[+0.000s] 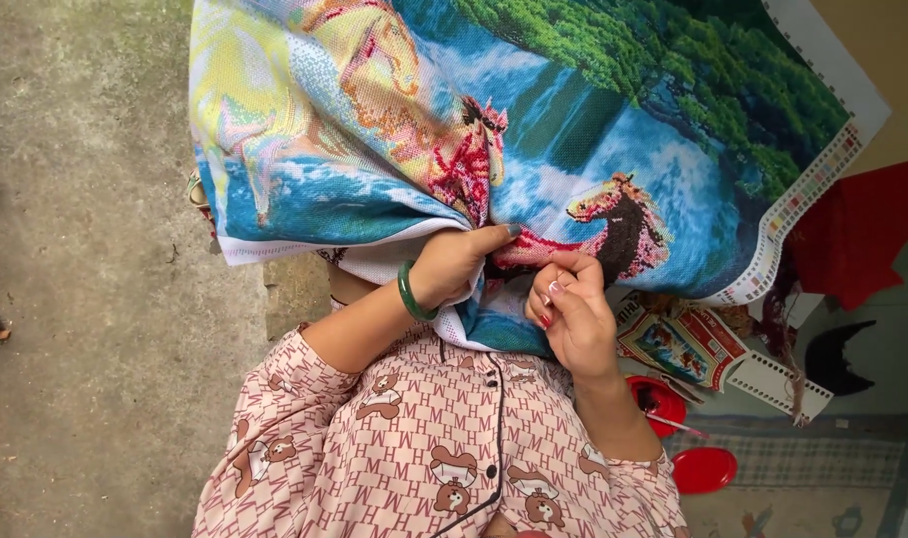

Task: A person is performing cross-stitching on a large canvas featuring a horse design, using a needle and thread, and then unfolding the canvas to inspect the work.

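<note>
A large cross-stitch cloth (574,130) showing horses, a waterfall and green trees is draped over my lap and spreads upward in the view. My left hand (454,267), with a green bangle (407,291) on the wrist, grips a bunched fold of the cloth from below. My right hand (572,311), with red nails, has thumb and fingers pinched together on the cloth just beneath a dark stitched horse (623,227). Anything thin between those fingers is too small to make out. I wear a pink shirt with bear prints (444,438).
To my right lie a printed pattern booklet (685,344), a white thread card (775,383), a red round tub (659,403) and a red lid (704,469) on a checked mat (823,458). A red cloth (858,239) hangs beyond. Bare concrete floor (85,299) lies left.
</note>
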